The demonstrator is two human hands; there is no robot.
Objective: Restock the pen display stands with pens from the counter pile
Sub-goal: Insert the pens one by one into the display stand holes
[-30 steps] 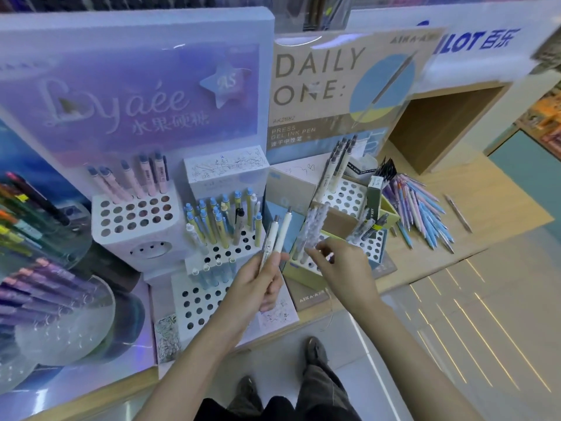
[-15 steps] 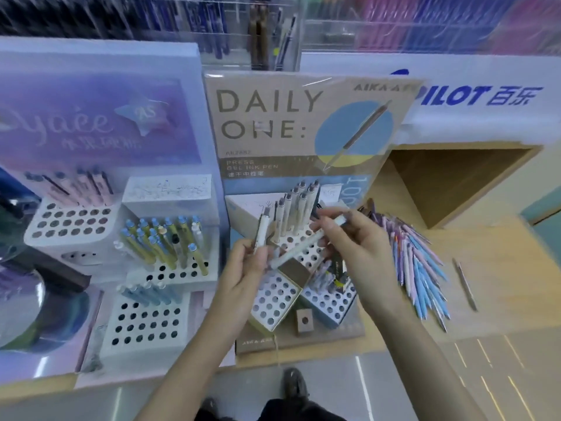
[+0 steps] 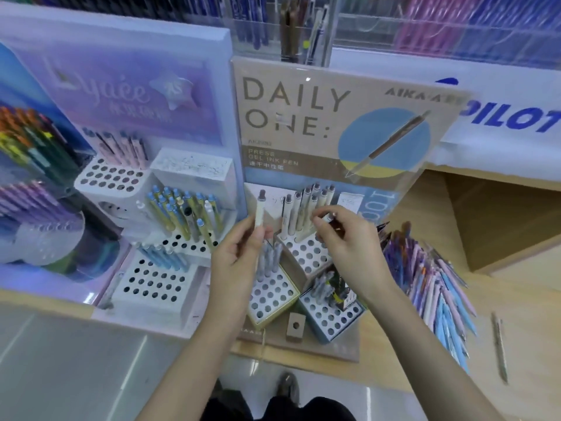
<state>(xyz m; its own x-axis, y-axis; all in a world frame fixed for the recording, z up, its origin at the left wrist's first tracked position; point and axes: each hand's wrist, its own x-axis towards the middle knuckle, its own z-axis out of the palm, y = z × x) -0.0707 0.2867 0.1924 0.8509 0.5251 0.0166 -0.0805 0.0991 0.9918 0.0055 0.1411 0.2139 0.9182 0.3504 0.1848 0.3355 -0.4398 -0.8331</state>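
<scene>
A pen display stand (image 3: 306, 256) with stepped blocks of round holes is seen from above on a wooden bench (image 3: 522, 302). It is backed by a card (image 3: 303, 117) printed DAILY ONE.

The left hand (image 3: 239, 256) is curled round a cream pen (image 3: 260, 209). The pen is held upright, dark button end up, just in front of the stand's left side.

The right hand (image 3: 349, 241) is raised over the beige top block, its fingertips pinched on the upper end of a second pen (image 3: 328, 217). This pen is tilted down to the left towards the block's holes. Whether its tip is in a hole cannot be told.

A row of cream pens (image 3: 306, 202) is stood in the back holes of that block. A few grey pens are stood in the lower yellow-edged block (image 3: 270, 296) and the blue block (image 3: 331, 317).

The counter pile (image 3: 431, 284) of blue, pink and purple pens is fanned out on the bench just to the right of the stand. One single pen (image 3: 499, 344) is laid apart from it, further right.

To the left, a white stand (image 3: 151, 284) is partly filled with blue-capped pens (image 3: 182, 214).
</scene>
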